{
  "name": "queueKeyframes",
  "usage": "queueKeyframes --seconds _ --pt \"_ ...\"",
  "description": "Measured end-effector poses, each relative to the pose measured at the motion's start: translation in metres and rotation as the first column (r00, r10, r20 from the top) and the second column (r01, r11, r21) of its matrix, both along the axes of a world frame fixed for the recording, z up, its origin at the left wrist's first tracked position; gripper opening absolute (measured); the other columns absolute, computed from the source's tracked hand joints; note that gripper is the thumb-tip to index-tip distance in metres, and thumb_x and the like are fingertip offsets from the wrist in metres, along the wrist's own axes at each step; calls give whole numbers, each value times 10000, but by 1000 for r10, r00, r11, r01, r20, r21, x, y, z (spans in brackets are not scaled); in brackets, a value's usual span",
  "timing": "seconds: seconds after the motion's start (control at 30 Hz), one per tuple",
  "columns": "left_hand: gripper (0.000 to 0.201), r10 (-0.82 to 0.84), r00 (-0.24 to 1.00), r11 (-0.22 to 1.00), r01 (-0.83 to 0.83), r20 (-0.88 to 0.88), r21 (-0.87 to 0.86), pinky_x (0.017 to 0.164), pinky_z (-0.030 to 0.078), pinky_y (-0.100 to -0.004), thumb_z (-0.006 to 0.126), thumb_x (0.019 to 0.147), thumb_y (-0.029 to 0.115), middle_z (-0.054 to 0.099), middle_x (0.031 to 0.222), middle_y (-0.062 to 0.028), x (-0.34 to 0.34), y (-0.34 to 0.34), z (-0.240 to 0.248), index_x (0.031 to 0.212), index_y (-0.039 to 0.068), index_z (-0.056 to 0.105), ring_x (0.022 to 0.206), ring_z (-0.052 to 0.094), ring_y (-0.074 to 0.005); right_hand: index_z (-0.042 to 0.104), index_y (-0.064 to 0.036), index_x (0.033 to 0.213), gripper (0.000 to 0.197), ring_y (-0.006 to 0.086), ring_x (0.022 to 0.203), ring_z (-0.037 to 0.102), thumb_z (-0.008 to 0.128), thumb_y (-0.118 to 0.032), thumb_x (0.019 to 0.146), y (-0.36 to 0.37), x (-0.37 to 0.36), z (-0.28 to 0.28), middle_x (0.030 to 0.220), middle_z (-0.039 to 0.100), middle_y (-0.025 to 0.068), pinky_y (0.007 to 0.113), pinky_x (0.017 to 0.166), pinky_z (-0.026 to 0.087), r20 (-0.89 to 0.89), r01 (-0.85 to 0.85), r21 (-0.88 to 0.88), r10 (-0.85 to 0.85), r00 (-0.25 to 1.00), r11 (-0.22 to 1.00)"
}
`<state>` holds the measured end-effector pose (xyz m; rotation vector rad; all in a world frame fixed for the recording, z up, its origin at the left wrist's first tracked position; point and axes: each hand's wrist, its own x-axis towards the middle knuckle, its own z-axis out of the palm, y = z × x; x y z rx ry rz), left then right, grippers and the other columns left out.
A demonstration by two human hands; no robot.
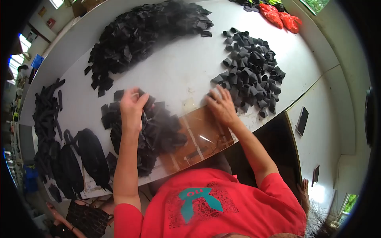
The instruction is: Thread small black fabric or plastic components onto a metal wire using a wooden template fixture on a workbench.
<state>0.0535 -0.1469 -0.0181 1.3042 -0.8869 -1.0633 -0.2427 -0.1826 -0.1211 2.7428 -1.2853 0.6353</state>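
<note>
Over a heap of flat black fabric pieces [147,135], my left hand [131,107] pinches a small black fabric piece [149,101] between thumb and fingers. My right hand [223,108] is lowered above the far edge of a brown glossy board [204,137], its fingers curled downward. Something dark shows at its fingertips, too blurred to name. Just beyond and right of that hand spreads a pile of short black fabric tubes [254,67]. Part of the near heap is smeared by motion.
A large mound of black pieces [139,33] lies at the far side. Black strips [45,119] and long black padded pieces [93,152] lie at left. Red plastic bags [279,18] sit far right. A black phone-like slab [302,121] lies on the right-hand surface. Another person's arm [63,220] shows lower left.
</note>
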Motion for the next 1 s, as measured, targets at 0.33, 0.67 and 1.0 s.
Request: queueKeyframes --seconds 0.33,0.67,1.0 --pt "194 126 753 986 -25 -646 164 643 455 -265 621 760 23 560 826 -59 -62 181 -1 931 35 532 714 552 -148 558 -28 991 250 203 750 530 592 -33 744 115 15 66 837 540 93 279 676 433 642 -131 491 -256 723 861" --pt "142 289 938 957 -283 -190 60 726 423 -213 551 825 57 554 852 -34 -109 180 -7 955 5 524 771 515 -88 561 -11 792 178 232 546 519 674 -35 656 178 72 88 661 511 78 306 450 405 650 -180 458 -190 736 870" --pt "83 113 917 964 -8 -382 265 555 404 -192 570 809 109 572 679 -16 -95 181 -7 817 26 569 585 504 -67 556 -18 789 209 187 545 482 621 -29 590 178 66 85 637 460 48 293 462 385 438 -198 -69 208 875 978"
